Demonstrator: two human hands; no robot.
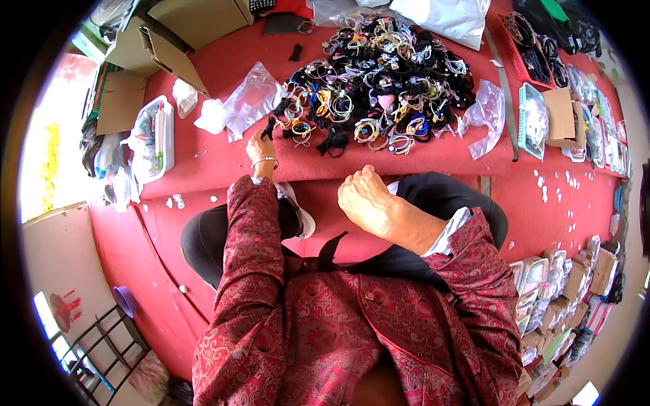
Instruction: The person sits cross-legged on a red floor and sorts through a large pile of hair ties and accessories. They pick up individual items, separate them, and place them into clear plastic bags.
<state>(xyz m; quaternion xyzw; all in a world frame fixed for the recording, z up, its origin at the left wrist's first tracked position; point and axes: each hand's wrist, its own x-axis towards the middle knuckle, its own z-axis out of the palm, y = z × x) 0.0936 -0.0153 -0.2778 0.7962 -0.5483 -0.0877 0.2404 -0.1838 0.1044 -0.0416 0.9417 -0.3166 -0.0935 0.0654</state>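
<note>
Hair-tie heap (379, 74) spreading left-right across red table (433, 159), left hand (261, 145) pinching black tie (271, 125), right hand (365, 196) fisted

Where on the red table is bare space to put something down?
Bare red cloth lies along the near edge, below the pile of hair ties, right of the left hand. The clear plastic bags and cardboard boxes crowd the far left.

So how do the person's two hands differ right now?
The left hand reaches forward to the edge of the pile of hair ties on the red table; the right hand is drawn back nearer the body, apart from the pile. The left wrist wears a bangle; the right wrist shows none. The right hand is curled in a loose fist; whether the left hand grips anything cannot be told. Both come out of patterned red sleeves.
</note>
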